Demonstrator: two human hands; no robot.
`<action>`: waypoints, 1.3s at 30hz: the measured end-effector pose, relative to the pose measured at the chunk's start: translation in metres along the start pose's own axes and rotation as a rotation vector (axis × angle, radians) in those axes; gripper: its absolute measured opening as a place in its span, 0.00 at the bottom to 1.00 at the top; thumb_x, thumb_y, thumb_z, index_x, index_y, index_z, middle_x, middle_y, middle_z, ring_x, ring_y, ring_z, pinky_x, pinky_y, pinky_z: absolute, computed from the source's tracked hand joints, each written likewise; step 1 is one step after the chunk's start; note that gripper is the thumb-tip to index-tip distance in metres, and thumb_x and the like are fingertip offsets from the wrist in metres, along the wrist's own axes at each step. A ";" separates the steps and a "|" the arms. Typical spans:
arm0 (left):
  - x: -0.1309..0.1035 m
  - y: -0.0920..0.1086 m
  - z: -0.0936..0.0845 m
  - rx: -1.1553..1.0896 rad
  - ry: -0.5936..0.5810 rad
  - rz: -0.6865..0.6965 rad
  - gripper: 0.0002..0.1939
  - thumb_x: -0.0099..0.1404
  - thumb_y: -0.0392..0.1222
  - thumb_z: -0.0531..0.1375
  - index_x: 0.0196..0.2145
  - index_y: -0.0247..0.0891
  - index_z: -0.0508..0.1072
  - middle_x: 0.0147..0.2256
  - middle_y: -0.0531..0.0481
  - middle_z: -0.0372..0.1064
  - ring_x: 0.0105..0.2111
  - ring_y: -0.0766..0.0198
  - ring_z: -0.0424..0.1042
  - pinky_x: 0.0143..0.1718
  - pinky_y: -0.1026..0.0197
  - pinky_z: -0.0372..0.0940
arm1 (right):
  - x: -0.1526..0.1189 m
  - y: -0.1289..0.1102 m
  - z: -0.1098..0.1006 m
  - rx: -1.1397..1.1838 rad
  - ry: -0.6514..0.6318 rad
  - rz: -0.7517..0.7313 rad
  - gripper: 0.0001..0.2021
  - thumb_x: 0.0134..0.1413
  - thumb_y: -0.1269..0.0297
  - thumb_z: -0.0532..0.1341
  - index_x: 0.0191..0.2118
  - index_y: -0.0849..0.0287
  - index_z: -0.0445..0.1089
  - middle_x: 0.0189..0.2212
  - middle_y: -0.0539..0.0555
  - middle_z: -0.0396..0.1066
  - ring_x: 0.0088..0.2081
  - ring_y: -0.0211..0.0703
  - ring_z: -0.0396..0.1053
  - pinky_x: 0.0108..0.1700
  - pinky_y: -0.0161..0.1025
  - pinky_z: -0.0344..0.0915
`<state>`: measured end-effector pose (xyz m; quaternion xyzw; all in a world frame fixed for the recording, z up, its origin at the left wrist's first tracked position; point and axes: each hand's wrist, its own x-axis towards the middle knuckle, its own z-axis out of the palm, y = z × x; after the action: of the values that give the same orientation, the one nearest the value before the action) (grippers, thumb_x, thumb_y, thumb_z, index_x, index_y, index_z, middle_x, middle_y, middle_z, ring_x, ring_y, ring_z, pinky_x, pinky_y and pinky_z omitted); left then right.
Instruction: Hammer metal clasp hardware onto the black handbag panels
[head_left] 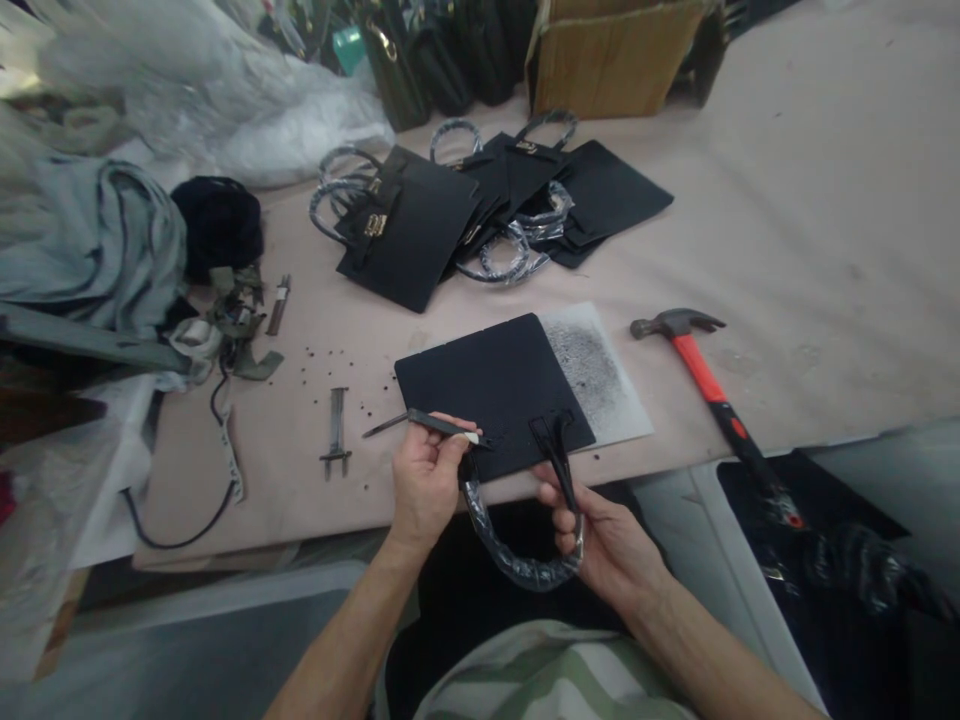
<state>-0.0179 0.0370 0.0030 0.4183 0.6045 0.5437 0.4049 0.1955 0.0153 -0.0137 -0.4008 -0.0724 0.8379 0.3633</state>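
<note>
My left hand [429,470] pinches a slim dark tool [439,424] over the black panel [487,390]; my right hand [600,540] grips the plastic-wrapped handle [525,568] at the panel's near edge; the panel overlaps a speckled white board [600,375] on the tabletop [810,250]; the hammer [701,375] lies right of the board.

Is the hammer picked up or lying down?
Lying down. The hammer rests on the table, handle end past the near edge; the left hand and right hand are over at the black panel.
</note>
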 end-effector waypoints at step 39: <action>-0.005 0.021 -0.010 -0.284 0.006 -0.153 0.16 0.58 0.43 0.70 0.39 0.35 0.69 0.33 0.48 0.79 0.32 0.63 0.80 0.34 0.64 0.74 | 0.018 0.039 0.056 -0.096 0.010 -0.223 0.18 0.39 0.60 0.74 0.13 0.60 0.67 0.13 0.48 0.61 0.19 0.34 0.60 0.25 0.36 0.61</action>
<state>-0.0244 0.0301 0.0252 0.3080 0.5528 0.5925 0.4985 0.1258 0.0085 -0.0036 -0.4116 -0.1548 0.7859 0.4348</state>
